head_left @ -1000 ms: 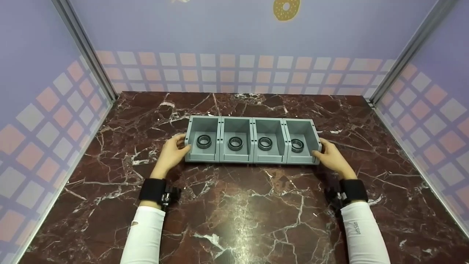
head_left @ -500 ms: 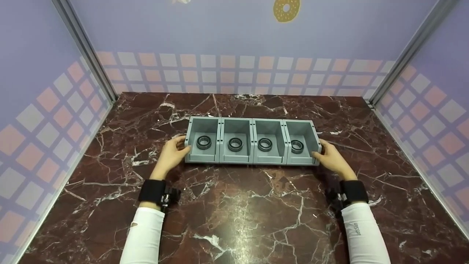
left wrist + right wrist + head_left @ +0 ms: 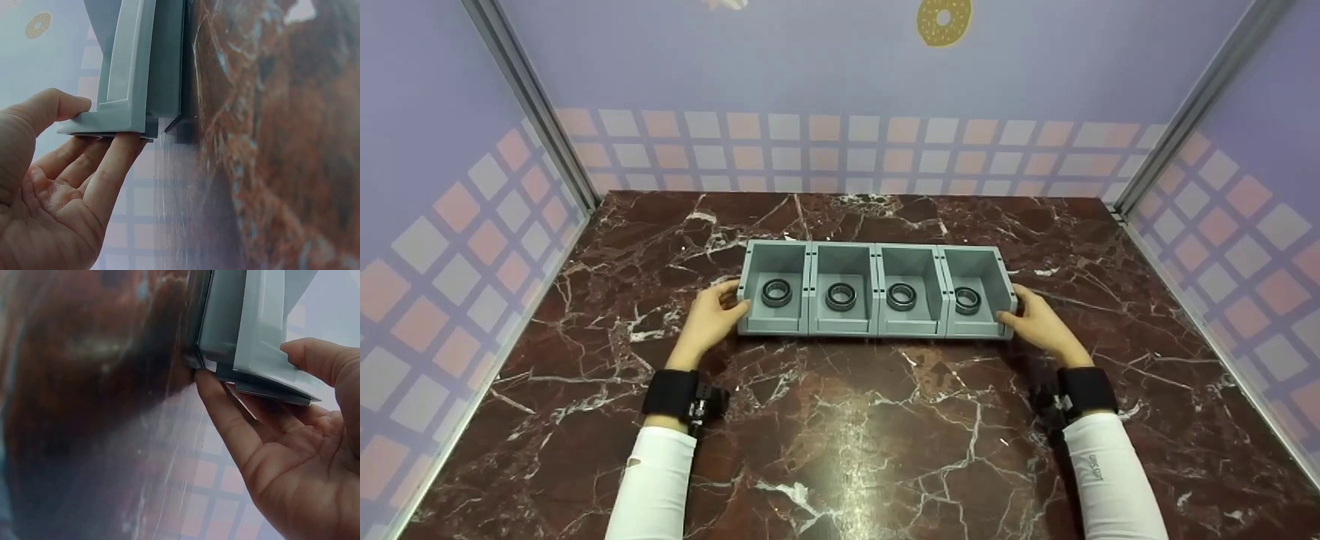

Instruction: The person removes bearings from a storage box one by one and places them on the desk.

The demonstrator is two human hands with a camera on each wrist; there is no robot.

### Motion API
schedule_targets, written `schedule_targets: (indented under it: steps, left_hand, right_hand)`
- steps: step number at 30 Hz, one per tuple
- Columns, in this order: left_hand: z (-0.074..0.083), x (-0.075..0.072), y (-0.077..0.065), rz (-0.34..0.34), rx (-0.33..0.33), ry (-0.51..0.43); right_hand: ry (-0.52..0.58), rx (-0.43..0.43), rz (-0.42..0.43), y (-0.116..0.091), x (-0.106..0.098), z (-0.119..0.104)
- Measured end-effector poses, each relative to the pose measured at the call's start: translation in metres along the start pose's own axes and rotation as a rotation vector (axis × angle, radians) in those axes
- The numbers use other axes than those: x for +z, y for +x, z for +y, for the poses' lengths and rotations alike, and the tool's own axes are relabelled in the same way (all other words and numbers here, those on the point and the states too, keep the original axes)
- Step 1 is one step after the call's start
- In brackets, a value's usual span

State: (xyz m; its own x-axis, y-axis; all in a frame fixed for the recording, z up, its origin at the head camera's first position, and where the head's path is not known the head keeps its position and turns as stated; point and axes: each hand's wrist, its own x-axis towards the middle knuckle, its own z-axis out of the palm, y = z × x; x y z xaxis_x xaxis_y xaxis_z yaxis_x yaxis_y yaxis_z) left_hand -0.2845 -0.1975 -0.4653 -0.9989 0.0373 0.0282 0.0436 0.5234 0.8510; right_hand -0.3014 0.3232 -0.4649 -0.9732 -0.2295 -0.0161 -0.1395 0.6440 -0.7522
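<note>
Several grey plastic storage bins (image 3: 844, 328) stand side by side in a joined row on the table. One black-and-silver ring-shaped bearing lies in each, among them the leftmost bearing (image 3: 766, 294) and the rightmost bearing (image 3: 958, 301). My left hand (image 3: 709, 319) grips the left end wall, thumb over the rim and fingers against the outside. At the opposite end my right hand (image 3: 1042, 324) pinches the right wall the same way. Both wrist views show a bin corner, the left bin (image 3: 132, 115) and the right bin (image 3: 261, 360), between thumb and fingers.
A dark red marble-patterned table (image 3: 840, 435) lies under the bins. Lilac panels with pink and white squares enclose it, including the back wall (image 3: 825, 75). Metal posts, such as the left post (image 3: 532, 105), stand at the back corners.
</note>
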Motion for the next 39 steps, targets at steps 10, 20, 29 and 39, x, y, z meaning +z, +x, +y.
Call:
schedule_targets:
  steps: [10,20,29,39]
  left_hand:
    - [0.001,0.002,0.001,0.015,0.013,0.001]
    - [0.001,0.002,0.002,0.022,0.008,0.006]
    - [0.001,0.001,0.002,0.016,0.016,-0.007]
    - [0.000,0.001,0.001,0.012,0.006,-0.007]
  right_hand:
    - [-0.075,-0.003,0.027,-0.004,-0.002,-0.003]
    - [-0.123,-0.054,0.037,-0.009,-0.018,-0.019]
    - [-0.224,-0.106,0.044,-0.009,-0.026,-0.036]
    - [-0.222,-0.126,0.003,-0.006,-0.026,-0.056]
